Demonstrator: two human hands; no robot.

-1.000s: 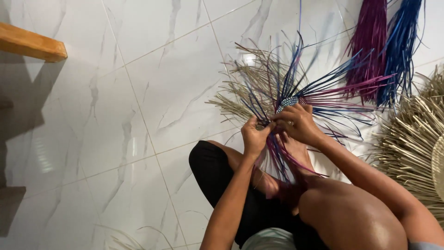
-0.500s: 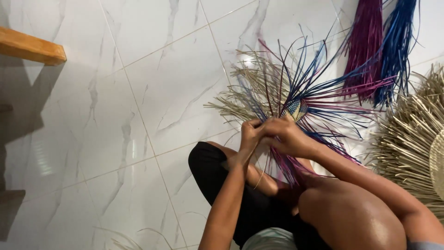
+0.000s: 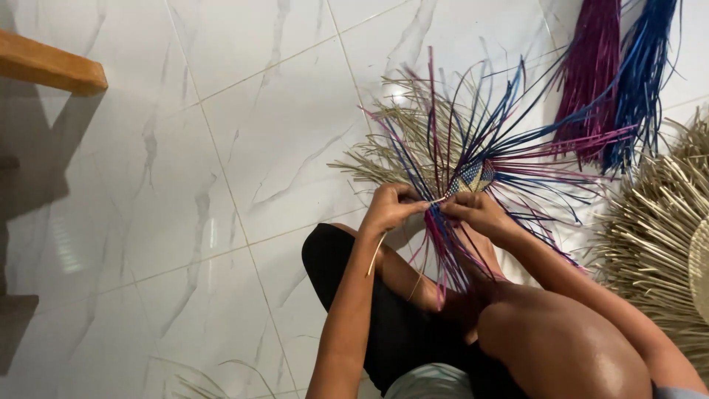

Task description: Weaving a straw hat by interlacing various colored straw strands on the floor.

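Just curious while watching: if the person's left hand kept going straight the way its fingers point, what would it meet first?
The left hand points toward the right hand, so it would likely first meet those fingers and the pale strand pinched between them.

Two hands [image 3: 436,208], two strand bundles [image 3: 617,81], one weaving [image 3: 470,177]

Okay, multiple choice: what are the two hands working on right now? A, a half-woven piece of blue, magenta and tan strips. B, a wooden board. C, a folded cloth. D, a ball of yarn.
A: both the left hand and right hand grip the woven piece, its loose strips fanning outward.
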